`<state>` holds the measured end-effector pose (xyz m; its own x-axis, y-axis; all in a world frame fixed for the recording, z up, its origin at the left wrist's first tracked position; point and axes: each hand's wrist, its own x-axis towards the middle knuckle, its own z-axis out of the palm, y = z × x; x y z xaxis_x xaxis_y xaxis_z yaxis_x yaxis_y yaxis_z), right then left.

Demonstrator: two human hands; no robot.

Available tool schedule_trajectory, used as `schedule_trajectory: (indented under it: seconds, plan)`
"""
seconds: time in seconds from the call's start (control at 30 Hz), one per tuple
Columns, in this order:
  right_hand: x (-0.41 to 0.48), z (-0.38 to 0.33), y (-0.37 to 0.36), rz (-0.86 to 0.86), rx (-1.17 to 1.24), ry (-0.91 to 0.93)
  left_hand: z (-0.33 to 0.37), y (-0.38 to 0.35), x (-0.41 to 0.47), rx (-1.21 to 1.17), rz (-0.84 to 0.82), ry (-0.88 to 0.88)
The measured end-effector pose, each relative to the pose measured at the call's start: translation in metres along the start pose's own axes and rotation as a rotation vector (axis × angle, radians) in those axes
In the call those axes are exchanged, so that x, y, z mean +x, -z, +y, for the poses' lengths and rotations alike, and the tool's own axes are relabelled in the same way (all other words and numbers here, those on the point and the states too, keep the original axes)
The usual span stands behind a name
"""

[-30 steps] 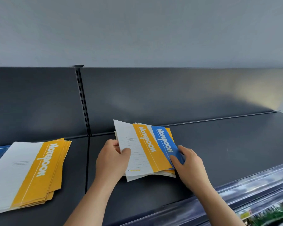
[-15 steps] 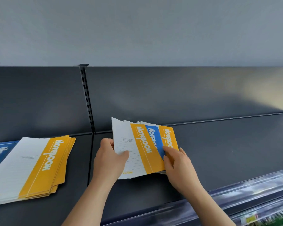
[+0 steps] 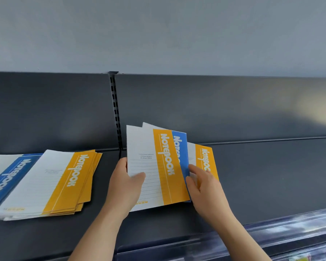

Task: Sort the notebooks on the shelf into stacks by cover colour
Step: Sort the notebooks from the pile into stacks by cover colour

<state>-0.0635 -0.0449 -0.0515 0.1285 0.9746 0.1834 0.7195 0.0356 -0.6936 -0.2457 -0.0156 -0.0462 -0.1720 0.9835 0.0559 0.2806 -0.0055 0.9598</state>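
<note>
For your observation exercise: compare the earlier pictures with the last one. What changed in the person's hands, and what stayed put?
The left hand tipped the fanned notebooks up off the shelf. The right hand slid in behind the blue notebook. The yellow stack stayed put.

In the left grip: a white, lined notebook with a yellow band; behind it a blue-banded notebook; at the right grip another yellow-banded notebook.
</note>
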Motion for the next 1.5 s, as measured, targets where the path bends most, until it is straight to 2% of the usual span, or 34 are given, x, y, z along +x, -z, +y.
schedule_trajectory:
  seconds: [0.2, 0.4, 0.6, 0.8, 1.0, 1.23, 1.5]
  plan:
    - [0.003, -0.026, -0.020, 0.020, 0.183, -0.044, -0.011, 0.034, -0.007, -0.034, 0.072, -0.027]
    - [-0.003, -0.066, -0.049, 0.008, 0.300, 0.075, -0.021, 0.084, -0.007, -0.039, 0.131, -0.033]
    - [-0.009, -0.124, -0.093, -0.042, 0.353, 0.133, -0.031, 0.157, -0.001, -0.009, 0.148, -0.020]
    - [-0.022, -0.185, -0.152, -0.080, 0.393, 0.089, -0.049, 0.243, 0.004, 0.022, 0.143, 0.007]
    - [-0.031, -0.241, -0.212, -0.061, 0.297, 0.050, -0.071, 0.326, 0.007, 0.054, 0.052, 0.042]
    - [-0.034, -0.287, -0.260, -0.127, 0.190, 0.082, -0.093, 0.382, 0.024, 0.196, 0.149, 0.036]
    - [-0.010, -0.305, -0.294, -0.202, -0.291, 0.177, -0.110, 0.392, 0.049, 0.334, 0.209, 0.046]
